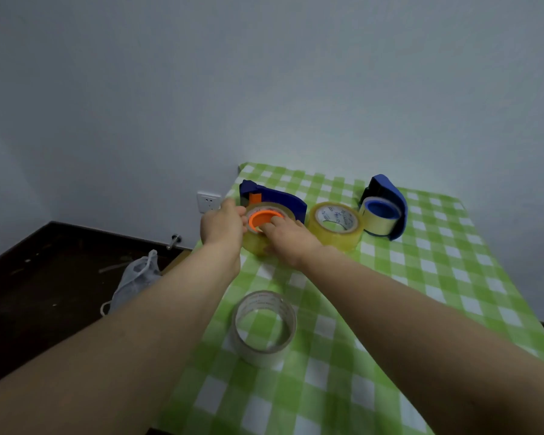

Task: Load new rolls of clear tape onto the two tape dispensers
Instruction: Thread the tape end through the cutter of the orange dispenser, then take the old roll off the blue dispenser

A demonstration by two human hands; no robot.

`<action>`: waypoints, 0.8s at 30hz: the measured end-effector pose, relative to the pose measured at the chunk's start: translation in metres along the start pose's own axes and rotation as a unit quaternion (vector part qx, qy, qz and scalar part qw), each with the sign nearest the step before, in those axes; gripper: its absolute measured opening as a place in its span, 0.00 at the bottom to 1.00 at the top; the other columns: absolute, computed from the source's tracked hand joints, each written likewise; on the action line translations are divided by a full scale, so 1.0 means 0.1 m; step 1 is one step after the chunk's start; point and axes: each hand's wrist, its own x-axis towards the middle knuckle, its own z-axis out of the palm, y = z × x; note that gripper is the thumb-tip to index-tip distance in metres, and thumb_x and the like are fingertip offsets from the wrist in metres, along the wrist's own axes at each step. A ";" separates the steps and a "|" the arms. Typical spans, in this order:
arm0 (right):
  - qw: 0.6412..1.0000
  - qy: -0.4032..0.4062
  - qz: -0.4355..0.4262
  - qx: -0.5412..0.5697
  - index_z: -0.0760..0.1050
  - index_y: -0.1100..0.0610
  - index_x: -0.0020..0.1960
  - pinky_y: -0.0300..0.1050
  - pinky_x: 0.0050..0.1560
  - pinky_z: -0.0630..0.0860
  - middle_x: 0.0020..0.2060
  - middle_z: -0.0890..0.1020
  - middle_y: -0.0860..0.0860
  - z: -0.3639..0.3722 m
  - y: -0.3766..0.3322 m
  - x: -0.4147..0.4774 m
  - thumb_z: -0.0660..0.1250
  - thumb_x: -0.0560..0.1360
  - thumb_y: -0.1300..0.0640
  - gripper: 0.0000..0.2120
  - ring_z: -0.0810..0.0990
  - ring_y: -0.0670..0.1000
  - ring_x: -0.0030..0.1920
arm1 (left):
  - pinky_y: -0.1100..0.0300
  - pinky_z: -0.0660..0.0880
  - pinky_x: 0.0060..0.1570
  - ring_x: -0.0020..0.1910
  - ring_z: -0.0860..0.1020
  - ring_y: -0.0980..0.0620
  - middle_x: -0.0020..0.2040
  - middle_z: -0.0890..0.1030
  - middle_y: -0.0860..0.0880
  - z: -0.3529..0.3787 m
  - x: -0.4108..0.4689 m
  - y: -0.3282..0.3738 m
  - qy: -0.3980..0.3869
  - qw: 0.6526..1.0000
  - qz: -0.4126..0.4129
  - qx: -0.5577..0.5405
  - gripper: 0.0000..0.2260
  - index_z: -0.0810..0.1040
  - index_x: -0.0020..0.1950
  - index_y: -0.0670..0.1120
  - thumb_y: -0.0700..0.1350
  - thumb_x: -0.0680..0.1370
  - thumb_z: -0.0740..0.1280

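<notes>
A plain pale wall (264, 73) filled the upper half of the view, dimly and evenly lit. A white socket (208, 201) sat low on it, just left of the table (453, 277), which wore a green and white checked cloth and stood against the wall. The floor (44, 293) to the left was dark brown. On it, near the table's edge, lay a crumpled white bag (135, 277). A small metal fitting (174, 241) stood at the wall's foot.
</notes>
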 end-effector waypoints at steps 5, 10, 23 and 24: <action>0.987 0.131 0.025 0.094 0.63 0.55 0.72 0.53 0.64 0.69 0.67 0.70 0.56 -0.10 0.34 -0.29 0.57 0.79 0.59 0.21 0.70 0.58 0.66 | 0.59 0.68 0.33 0.32 0.72 0.53 0.34 0.77 0.50 0.18 -0.11 0.06 -0.019 1.000 0.020 0.015 0.12 0.78 0.43 0.44 0.47 0.78 0.57; 0.909 0.273 0.217 0.228 0.72 0.57 0.65 0.48 0.55 0.72 0.63 0.73 0.54 -0.25 0.98 -0.62 0.57 0.78 0.61 0.16 0.75 0.56 0.61 | 0.60 0.67 0.33 0.31 0.71 0.52 0.33 0.75 0.49 0.60 -0.28 0.04 -0.076 0.996 0.010 0.041 0.10 0.76 0.39 0.44 0.44 0.77 0.59; 0.919 0.117 0.302 0.224 0.68 0.48 0.69 0.47 0.59 0.72 0.64 0.65 0.58 -0.16 2.01 -0.55 0.73 0.69 0.51 0.30 0.74 0.57 0.55 | 0.54 0.70 0.44 0.42 0.72 0.47 0.36 0.74 0.48 1.54 -0.12 -0.35 -0.162 0.972 0.029 0.167 0.10 0.71 0.32 0.48 0.43 0.75 0.63; 0.924 0.109 0.299 0.211 0.70 0.49 0.67 0.48 0.59 0.73 0.64 0.67 0.58 -0.14 2.03 -0.51 0.73 0.69 0.51 0.28 0.74 0.57 0.56 | 0.54 0.70 0.43 0.41 0.72 0.47 0.35 0.74 0.49 1.59 -0.10 -0.38 -0.163 0.972 0.026 0.166 0.10 0.71 0.32 0.47 0.43 0.75 0.63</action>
